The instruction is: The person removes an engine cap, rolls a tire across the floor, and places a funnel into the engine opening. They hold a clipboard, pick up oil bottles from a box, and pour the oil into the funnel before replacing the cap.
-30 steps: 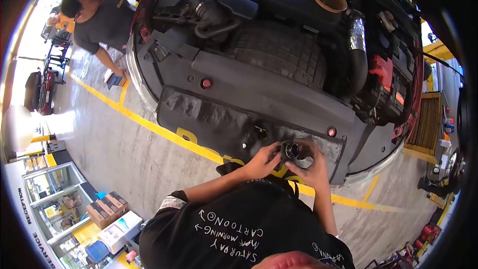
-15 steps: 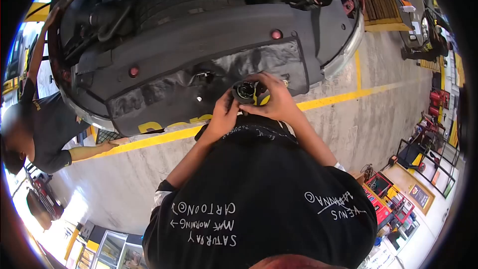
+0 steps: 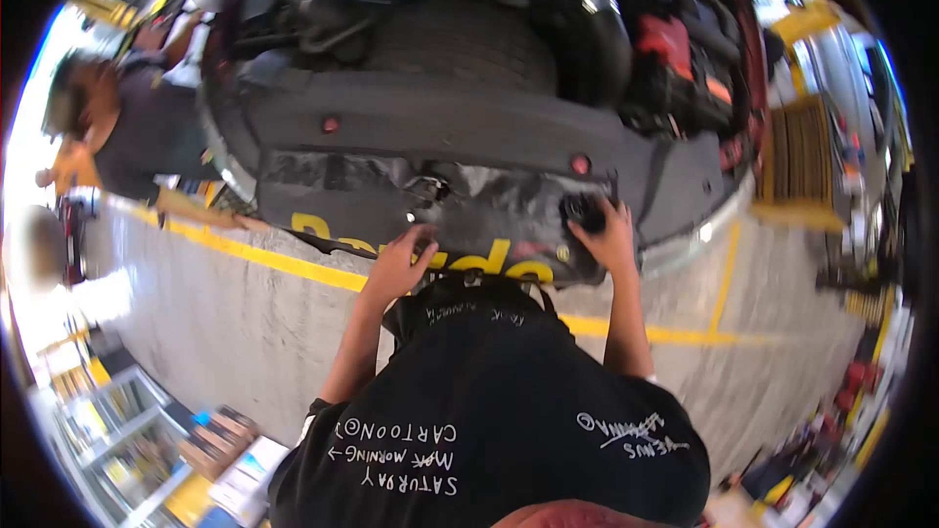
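Note:
A black fender cover (image 3: 342,200) with yellow lettering lies over the front of a car's engine bay. My right hand (image 3: 611,240) has its fingers around a black, round, hollow-looking part (image 3: 582,210) at the cover's right side; its exact kind is blurred. My left hand (image 3: 399,264) is at the cover's lower edge, fingers slightly apart and holding nothing that I can see. Just above it are a small metallic piece (image 3: 427,192) and a tiny white piece (image 3: 410,219), both lying on the cover.
The open engine bay (image 3: 460,49) is ahead, with a red-topped part (image 3: 665,44) at right. Another person (image 3: 147,127) leans at the car's left side. A yellow slatted stand (image 3: 797,156) is at right; boxes (image 3: 217,440) are at lower left.
My hands have parted. The black round part, earlier held between both hands near my body, is now in my right hand over the cover's right side. The view has shifted.

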{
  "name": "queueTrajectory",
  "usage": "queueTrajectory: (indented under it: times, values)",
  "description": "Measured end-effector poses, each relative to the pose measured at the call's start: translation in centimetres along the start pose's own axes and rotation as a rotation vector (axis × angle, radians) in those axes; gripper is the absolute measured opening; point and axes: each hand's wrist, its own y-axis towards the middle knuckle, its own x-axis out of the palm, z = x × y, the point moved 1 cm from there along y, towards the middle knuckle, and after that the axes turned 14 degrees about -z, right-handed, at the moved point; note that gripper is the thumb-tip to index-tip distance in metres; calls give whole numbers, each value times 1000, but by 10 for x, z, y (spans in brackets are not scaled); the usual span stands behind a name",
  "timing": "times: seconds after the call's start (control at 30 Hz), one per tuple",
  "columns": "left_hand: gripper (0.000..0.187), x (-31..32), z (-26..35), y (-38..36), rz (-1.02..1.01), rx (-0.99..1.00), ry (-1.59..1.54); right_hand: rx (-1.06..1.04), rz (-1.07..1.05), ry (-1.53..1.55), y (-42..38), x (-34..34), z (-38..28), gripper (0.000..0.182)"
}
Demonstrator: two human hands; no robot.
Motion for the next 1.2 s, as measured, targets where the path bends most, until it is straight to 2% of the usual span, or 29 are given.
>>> queueTrajectory:
  times: [0.1,0.2,0.27,0.33,0.37,0.43,0.47,0.5,0.53,0.6,0.63,0.67,0.7,0.73,0.77,0.8,0.83,0.87,0.9,0.97,1.0,1.03,1.1,1.13,1.2]
  values:
    - [32,7,0,-18,6,-117,52,-4,-93,55,4,-7,0,61]
    - [34,21,4,-48,155,-227,-118,-77,-102,32,8,-10,6,67]
    - [34,29,4,-64,225,-220,-99,-74,-169,47,8,-17,6,74]
    - [36,38,-8,-86,271,-351,-149,-88,-230,82,8,-21,8,78]
    - [36,45,-19,-97,279,-352,-148,-96,-230,83,9,-24,8,78]
    - [31,61,-53,-120,454,-404,-388,-94,-146,118,9,-32,7,77]
    - [31,70,-68,-133,461,-409,-393,-92,-108,132,8,-35,7,76]
    - [29,80,-86,-146,521,-493,-342,-142,-20,165,10,-35,11,67]
    - [28,92,-110,-161,582,-575,-288,-151,-24,163,11,-38,8,67]
    - [31,141,-191,-208,569,-786,-76,-121,90,338,19,-51,-4,56]
    - [33,181,-241,-246,445,-935,-50,-170,118,366,23,-56,-11,47]
    - [36,206,-271,-272,315,-1080,-24,-178,116,368,26,-59,-19,47]
    - [41,207,-228,-279,184,-1237,-441,-222,152,373,30,-61,-27,43]
    - [42,216,-199,-292,113,-1319,-514,-266,191,378,35,-62,-36,38]
    - [39,282,-309,-343,-54,-1305,-439,-277,192,379,39,-60,-46,38]
    - [39,278,-302,-340,-44,-1300,-449,-283,152,488,43,-55,-56,34]
    - [39,281,-286,-344,76,-1290,-516,-291,107,594,48,-50,-69,30]
    - [39,280,-267,-349,195,-1280,-587,-347,172,578,51,-44,-89,18]
    - [39,276,-255,-333,314,-1269,-658,-359,68,640,56,-32,-103,14]
    - [39,256,-200,-327,555,-1244,-803,-385,-175,678,59,-15,-138,18]
    - [38,259,-219,-330,603,-1227,-804,-398,-312,651,56,-10,-161,23]
    - [37,261,-235,-332,651,-1209,-805,-514,-350,637,54,-1,-186,26]
    - [32,252,-239,-329,722,-1215,-505,-635,-445,740,33,14,-247,10]
    - [32,266,-254,-330,735,-1218,-519,-657,-500,852,18,19,-279,21]
    - [32,286,-317,-321,1257,-1004,68,-831,-519,846,3,56,-319,17]
